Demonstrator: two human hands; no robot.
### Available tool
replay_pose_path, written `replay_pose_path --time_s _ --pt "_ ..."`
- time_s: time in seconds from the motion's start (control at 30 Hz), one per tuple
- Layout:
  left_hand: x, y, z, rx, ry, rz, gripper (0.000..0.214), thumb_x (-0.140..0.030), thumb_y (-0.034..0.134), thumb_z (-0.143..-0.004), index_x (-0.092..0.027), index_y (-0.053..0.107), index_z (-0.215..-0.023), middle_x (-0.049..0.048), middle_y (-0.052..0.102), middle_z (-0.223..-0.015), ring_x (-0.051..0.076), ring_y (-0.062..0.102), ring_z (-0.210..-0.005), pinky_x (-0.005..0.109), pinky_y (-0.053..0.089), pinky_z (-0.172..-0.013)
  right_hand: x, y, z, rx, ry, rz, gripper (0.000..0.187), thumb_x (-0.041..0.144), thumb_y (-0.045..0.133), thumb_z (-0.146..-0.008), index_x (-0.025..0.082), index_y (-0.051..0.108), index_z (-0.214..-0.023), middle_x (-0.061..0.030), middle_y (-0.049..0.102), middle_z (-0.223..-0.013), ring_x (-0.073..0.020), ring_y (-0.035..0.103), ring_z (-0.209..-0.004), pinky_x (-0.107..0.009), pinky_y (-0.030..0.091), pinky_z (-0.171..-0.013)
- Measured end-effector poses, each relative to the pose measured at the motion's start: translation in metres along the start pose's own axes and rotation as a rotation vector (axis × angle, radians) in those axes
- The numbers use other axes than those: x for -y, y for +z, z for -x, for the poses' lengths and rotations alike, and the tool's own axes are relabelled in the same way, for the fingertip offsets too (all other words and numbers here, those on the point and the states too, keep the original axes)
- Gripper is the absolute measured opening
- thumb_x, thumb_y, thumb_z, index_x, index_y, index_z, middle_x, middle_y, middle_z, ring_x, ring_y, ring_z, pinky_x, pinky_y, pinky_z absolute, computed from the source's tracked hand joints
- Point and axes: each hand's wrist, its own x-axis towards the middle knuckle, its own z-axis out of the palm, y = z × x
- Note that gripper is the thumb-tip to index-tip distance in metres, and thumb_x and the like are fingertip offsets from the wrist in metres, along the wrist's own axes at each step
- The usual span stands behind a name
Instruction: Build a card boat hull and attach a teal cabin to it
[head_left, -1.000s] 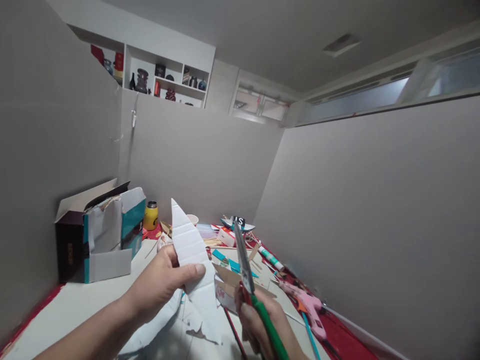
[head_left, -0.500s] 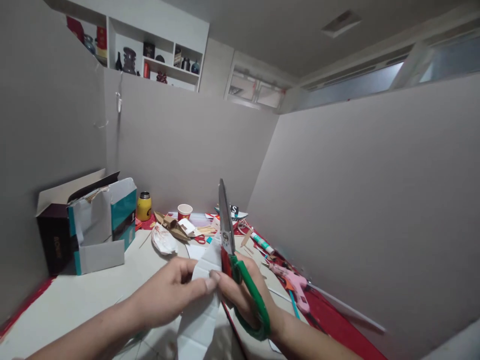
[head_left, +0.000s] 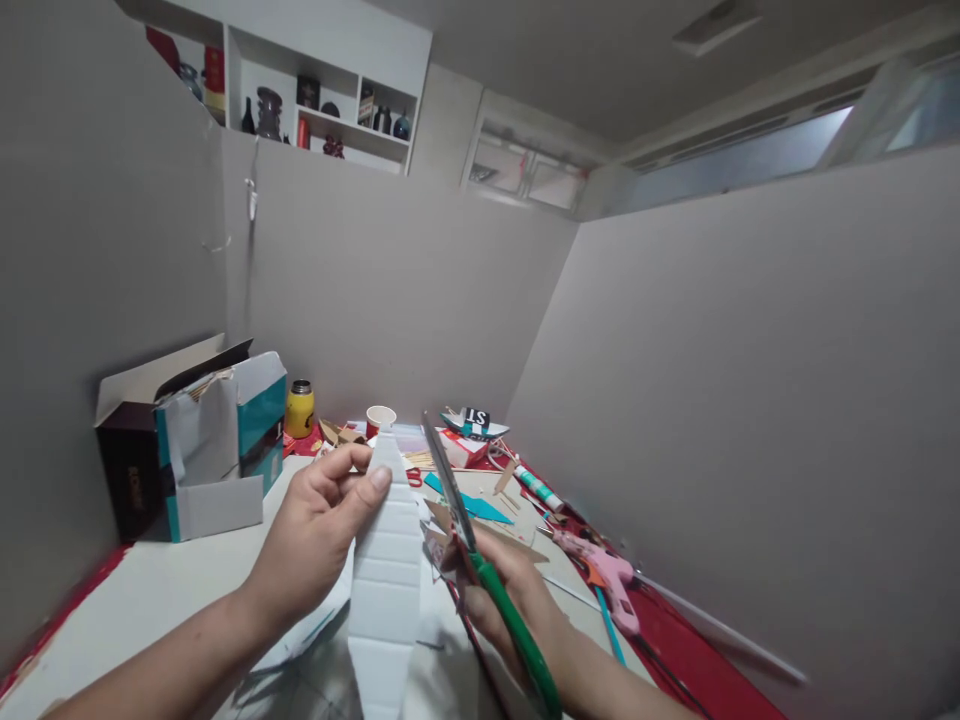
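Observation:
My left hand (head_left: 315,535) pinches the upper edge of a long white pointed cardboard piece (head_left: 386,580) with score lines across it, held upright over the table. My right hand (head_left: 502,590) grips green-handled scissors (head_left: 480,560), blades together and pointing up and to the left, just right of the white piece. The right fingers also touch the white piece's right edge.
The white table (head_left: 150,600) has red edges. An open teal, white and dark box (head_left: 187,450) stands at the left. A yellow jar (head_left: 300,408), a red paper cup (head_left: 379,418), cardboard scraps, a glue stick (head_left: 541,489) and a pink glue gun (head_left: 600,570) lie behind and right. Grey walls close in.
The left hand has shifted its pinch up to the tip of the white piece and raised it. The scissors have tilted from upright to lean left and sit lower.

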Motion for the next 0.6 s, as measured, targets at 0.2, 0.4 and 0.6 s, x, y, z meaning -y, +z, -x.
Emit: replay_pose_path --time_s 0.2,0.4,0.6 --pt "-0.005 -0.005 0.002 -0.067 0.104 -0.084 0.017 -0.038 0.059 -0.088 -0.021 0.062 -0.092 -0.0019 0.065 -0.074 0.012 0.057 -0.064 0.019 0.047 -0.060 0.000 0.006 -0.002 0.040 -0.030 0.096 0.032 0.052 0.049 -0.088 0.020 0.054 -0.091 -0.0041 0.058 -0.079 -0.0210 0.054 -0.072 -0.031 0.046 -0.072" --pt "0.005 -0.004 -0.001 -0.113 0.184 -0.224 0.021 -0.039 0.057 -0.089 -0.022 0.062 -0.099 -0.0008 0.063 -0.074 0.013 0.055 -0.065 0.019 0.045 -0.058 0.005 0.010 -0.006 0.097 -0.040 0.060 0.031 0.050 0.053 -0.086 0.020 0.054 -0.090 -0.0037 0.058 -0.079 -0.0193 0.052 -0.070 -0.029 0.046 -0.070" --pt "0.012 0.002 -0.001 -0.108 0.133 -0.169 0.021 -0.041 0.057 -0.089 -0.020 0.060 -0.095 -0.0015 0.059 -0.072 0.012 0.053 -0.060 0.019 0.045 -0.053 0.002 0.013 -0.008 0.108 -0.007 0.042 0.025 0.044 0.053 -0.088 0.019 0.054 -0.091 -0.0026 0.058 -0.077 -0.0189 0.052 -0.071 -0.030 0.046 -0.070"
